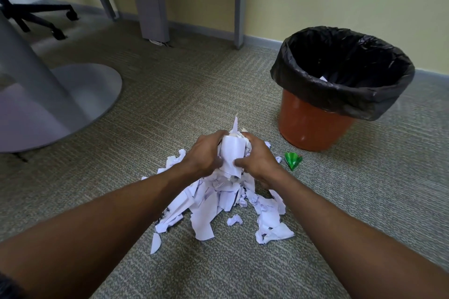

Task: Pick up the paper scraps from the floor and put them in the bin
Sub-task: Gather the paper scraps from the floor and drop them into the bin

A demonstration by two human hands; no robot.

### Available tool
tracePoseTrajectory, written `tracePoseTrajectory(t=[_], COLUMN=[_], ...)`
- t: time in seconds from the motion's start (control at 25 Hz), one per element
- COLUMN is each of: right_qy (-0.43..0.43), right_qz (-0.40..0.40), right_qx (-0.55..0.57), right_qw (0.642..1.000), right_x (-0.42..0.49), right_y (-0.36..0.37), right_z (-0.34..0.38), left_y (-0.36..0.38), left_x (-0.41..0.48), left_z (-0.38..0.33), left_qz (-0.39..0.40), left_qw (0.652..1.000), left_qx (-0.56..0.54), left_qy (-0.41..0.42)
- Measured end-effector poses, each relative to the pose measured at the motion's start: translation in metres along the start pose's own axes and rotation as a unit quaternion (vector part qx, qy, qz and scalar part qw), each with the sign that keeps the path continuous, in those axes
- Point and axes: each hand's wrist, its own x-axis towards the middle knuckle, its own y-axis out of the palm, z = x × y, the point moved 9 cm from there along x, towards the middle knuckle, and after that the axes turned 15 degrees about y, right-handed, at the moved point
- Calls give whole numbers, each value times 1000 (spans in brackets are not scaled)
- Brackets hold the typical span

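Nearest me the pile of paper scraps (218, 204) lies on the carpet (218, 274), above it my left hand (206, 150) and right hand (258, 159) squeeze a white bundle (232, 153) between curled fingers, and the black-lined orange bin (340, 87) stands far right near the wall.

Grey carpet (170, 109) bears paper scraps (218, 204), bin (313, 126), seemingly green wrapper (293, 160).

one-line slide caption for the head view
Both hands squeeze a wad of paper above the scrap pile, bin to the right.
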Motion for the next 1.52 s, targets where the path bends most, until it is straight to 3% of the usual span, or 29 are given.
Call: tracePoseTrajectory(t=[0.4,0.84,1.24,1.52], right_qy=[-93,-222,-205,-145], right_qz=[-42,-148,-228,-255], right_qx=[14,0,-48,-49], right_qw=[995,964,951,955], right_x=[-36,-73,-70,-33], right_y=[-55,-179,-289,-314], right_z=[67,154,136,97], left_y=[-61,-124,-77,-30], left_x=[12,78,156,180], left_z=[-67,-183,-253,-268], left_qz=[-94,-182,-184,-114], left_qw=[993,969,957,970], left_qx=[-34,-17,-33,-41], left_qy=[69,167,221,213])
